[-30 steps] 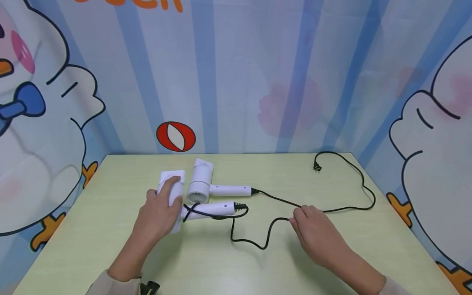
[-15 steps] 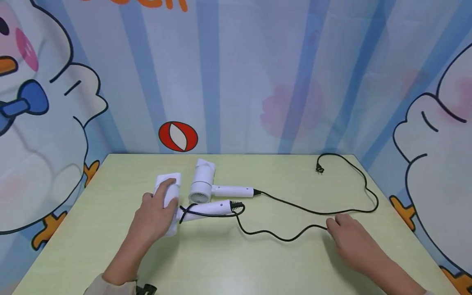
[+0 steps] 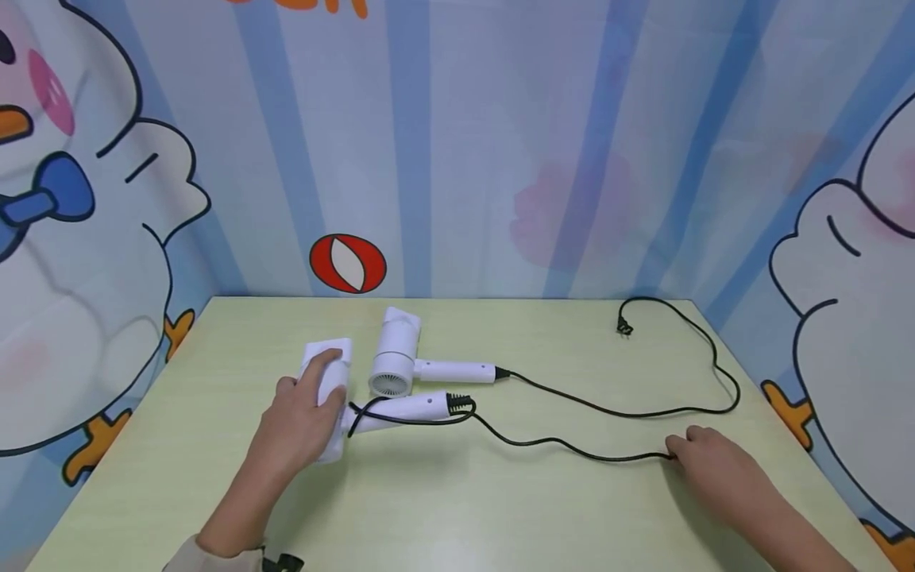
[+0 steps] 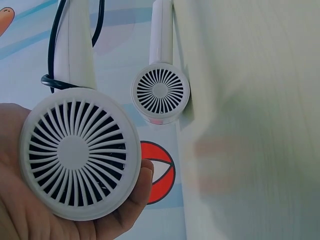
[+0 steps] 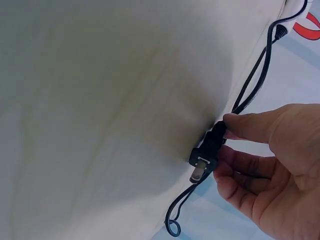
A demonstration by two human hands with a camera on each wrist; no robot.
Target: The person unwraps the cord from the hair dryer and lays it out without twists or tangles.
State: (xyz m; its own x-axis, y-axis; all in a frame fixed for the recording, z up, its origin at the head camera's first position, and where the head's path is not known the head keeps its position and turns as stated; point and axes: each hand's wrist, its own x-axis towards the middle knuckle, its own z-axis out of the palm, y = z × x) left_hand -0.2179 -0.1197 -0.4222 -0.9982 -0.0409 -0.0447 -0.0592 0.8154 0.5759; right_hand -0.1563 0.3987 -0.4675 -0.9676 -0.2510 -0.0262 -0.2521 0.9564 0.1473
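Note:
My left hand (image 3: pixel 300 421) grips the head of a white hair dryer (image 3: pixel 411 407) near the left of the table. In the left wrist view its round slotted grille (image 4: pixel 72 152) faces the camera, with palm and fingers around it. A black cord (image 3: pixel 557 442) loops about this dryer's handle and runs right to my right hand (image 3: pixel 722 473). There the thumb and fingers pinch the cord's black plug (image 5: pixel 207 150), whose metal prongs show in the right wrist view. Just behind the held dryer lies a second white hair dryer (image 3: pixel 395 349), untouched.
The second dryer's black cord (image 3: pixel 643 415) curves along the table's right side. Its plug (image 3: pixel 624 326) lies near the back edge. A striped cartoon backdrop (image 3: pixel 472 159) stands behind and beside the pale table (image 3: pixel 500 516).
My right hand has moved right and slightly nearer, drawing the cord out into a straighter line. The left hand and its hair dryer have shifted a little left. The second dryer stays put.

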